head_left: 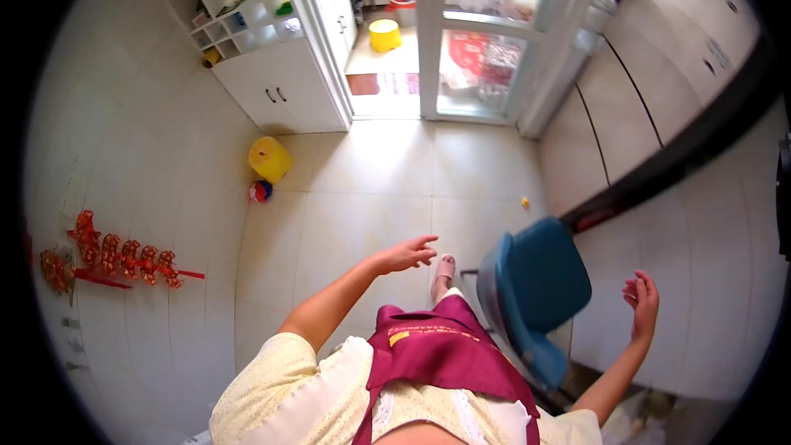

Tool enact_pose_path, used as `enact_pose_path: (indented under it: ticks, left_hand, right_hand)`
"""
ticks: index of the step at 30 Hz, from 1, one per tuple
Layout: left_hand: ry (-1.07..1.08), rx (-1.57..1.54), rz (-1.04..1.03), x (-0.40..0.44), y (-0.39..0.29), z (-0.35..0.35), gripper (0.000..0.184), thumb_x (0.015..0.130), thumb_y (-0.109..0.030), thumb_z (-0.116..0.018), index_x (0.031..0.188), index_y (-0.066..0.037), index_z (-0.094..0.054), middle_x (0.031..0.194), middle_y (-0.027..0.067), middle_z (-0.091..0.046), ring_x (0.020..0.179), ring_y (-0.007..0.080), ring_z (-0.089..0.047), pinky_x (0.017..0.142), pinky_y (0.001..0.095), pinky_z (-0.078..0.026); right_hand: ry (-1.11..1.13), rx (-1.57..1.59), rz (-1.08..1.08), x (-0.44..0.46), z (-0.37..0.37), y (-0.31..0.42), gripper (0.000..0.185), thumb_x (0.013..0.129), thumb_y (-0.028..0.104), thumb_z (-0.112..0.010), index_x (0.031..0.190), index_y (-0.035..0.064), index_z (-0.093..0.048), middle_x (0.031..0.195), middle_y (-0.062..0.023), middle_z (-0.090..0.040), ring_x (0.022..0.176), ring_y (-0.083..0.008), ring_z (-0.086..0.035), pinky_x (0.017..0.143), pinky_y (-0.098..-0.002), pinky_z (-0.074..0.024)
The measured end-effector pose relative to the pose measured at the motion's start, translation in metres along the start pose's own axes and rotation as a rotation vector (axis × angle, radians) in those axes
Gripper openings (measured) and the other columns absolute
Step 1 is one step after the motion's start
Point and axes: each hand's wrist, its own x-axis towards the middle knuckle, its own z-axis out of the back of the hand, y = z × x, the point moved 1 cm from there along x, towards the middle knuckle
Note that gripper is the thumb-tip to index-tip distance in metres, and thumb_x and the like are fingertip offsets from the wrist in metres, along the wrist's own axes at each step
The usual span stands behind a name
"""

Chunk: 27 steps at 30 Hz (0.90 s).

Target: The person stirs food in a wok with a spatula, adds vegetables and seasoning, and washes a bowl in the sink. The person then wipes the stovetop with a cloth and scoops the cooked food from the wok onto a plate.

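Note:
My left hand (408, 254) is held out in front of my body above the tiled floor, fingers apart and holding nothing. On the right, my right hand (643, 290) is raised beside the blue chair (544, 276), its fingers loosely curved and apart with nothing visible in them. A maroon apron (445, 346) covers my front over a pale yellow top. One foot in a pink slipper (443, 270) shows below my left hand.
A yellow bin (270, 159) and a small red and blue ball (260, 190) stand by the left wall. Ahead are a white cabinet (276, 86) and a glass sliding door (482, 41); beyond the doorway is a yellow stool (385, 35). A small yellow item (525, 202) lies on the floor.

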Motion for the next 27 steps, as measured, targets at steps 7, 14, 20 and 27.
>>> enact_pose_path:
  ticks: [7, 14, 20, 27]
  left_hand:
    - [-0.838, 0.031, 0.413, -0.041, 0.209, 0.239, 0.045, 0.085, -0.029, -0.058, 0.124, -0.008, -0.053, 0.109, 0.0142, -0.063, 0.095, 0.0253, -0.061, 0.077, 0.0349, -0.051]
    - [-1.022, -0.617, 0.823, -0.177, 0.255, 0.3, 0.025, 0.092, -0.028, -0.049, 0.112, -0.014, -0.05, 0.082, 0.0059, -0.056, 0.065, 0.0208, -0.057, 0.049, 0.0338, -0.046]
    - [-0.979, -0.626, 0.749, -0.072, 0.243, 0.464, 0.04, 0.092, -0.034, -0.051, 0.126, -0.014, -0.043, 0.097, 0.0078, -0.059, 0.075, 0.0205, -0.06, 0.058, 0.0336, -0.05]
    - [-0.664, 0.061, 0.228, 0.164, 0.013, 0.73, 0.052, 0.088, -0.029, -0.058, 0.129, -0.002, -0.044, 0.098, 0.0088, -0.061, 0.075, 0.0148, -0.057, 0.066, 0.0304, -0.049]
  right_hand:
    - [0.216, 0.124, 0.035, 0.256, -0.214, 0.084, 0.029, 0.096, 0.024, -0.048, 0.118, 0.0077, -0.056, 0.09, -0.0035, -0.063, 0.078, -0.0105, -0.058, 0.07, -0.0229, -0.0469]
    - [0.921, 0.151, 0.213, 0.326, -0.564, 0.22, 0.028, 0.094, 0.02, -0.05, 0.117, 0.0041, -0.056, 0.095, -0.0053, -0.063, 0.08, -0.0113, -0.059, 0.072, -0.0253, -0.0466]
    - [1.179, 0.099, 0.168, 0.372, -0.751, 0.245, 0.034, 0.093, 0.024, -0.053, 0.12, 0.0034, -0.053, 0.104, -0.0047, -0.061, 0.082, -0.0119, -0.06, 0.071, -0.0267, -0.0472]
    - [0.805, -0.002, -0.163, 0.47, -0.802, 0.236, 0.031, 0.092, 0.021, -0.052, 0.119, 0.0051, -0.054, 0.101, -0.0051, -0.062, 0.079, -0.0119, -0.061, 0.069, -0.0262, -0.0476]
